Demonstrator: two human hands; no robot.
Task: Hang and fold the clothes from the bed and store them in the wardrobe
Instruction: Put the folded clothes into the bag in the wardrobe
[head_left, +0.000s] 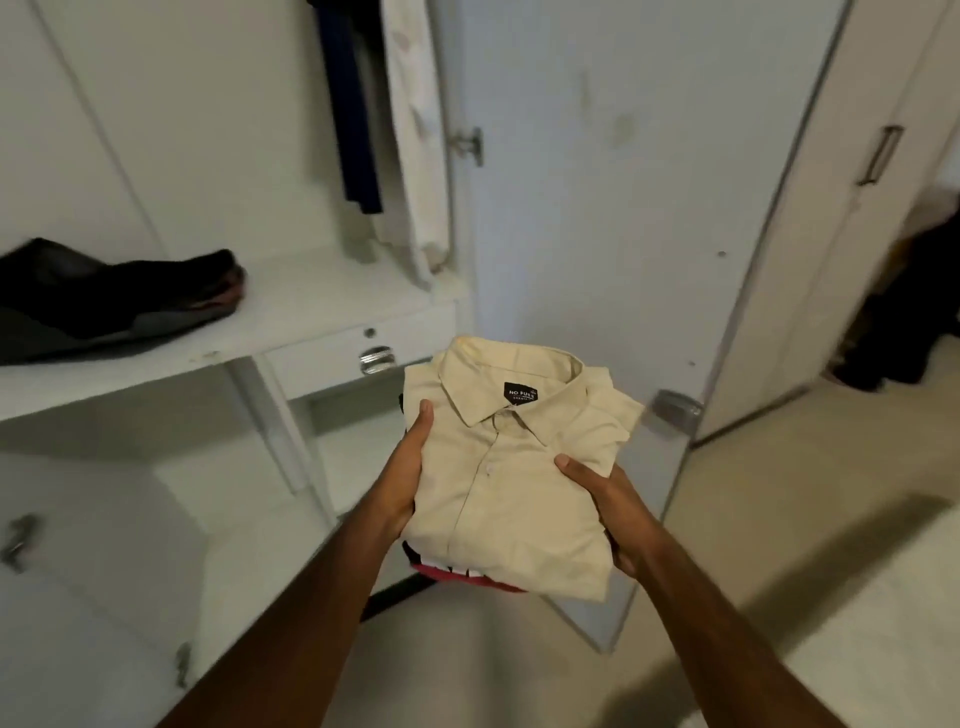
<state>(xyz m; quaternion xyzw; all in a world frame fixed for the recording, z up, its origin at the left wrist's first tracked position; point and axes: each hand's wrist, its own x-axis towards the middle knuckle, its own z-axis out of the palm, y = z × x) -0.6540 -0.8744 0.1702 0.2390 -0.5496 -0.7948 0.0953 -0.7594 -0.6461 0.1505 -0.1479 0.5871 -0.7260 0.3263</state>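
A folded cream shirt (511, 467) with a black collar label lies on top of a small stack, held in front of the open wardrobe. Under it a red and black garment (457, 571) shows at the near edge. My left hand (408, 473) grips the stack's left side, thumb on top. My right hand (610, 499) grips the right side, thumb pressed on the shirt front. The fingers beneath the stack are hidden. The wardrobe shelf (311, 312) runs to the upper left of the stack.
A pile of dark folded clothes (104, 296) lies on the shelf at left. A navy garment (348, 104) and a pale printed one (415, 140) hang above. A drawer (358, 353) sits under the shelf. The open wardrobe door (623, 208) stands right behind the stack.
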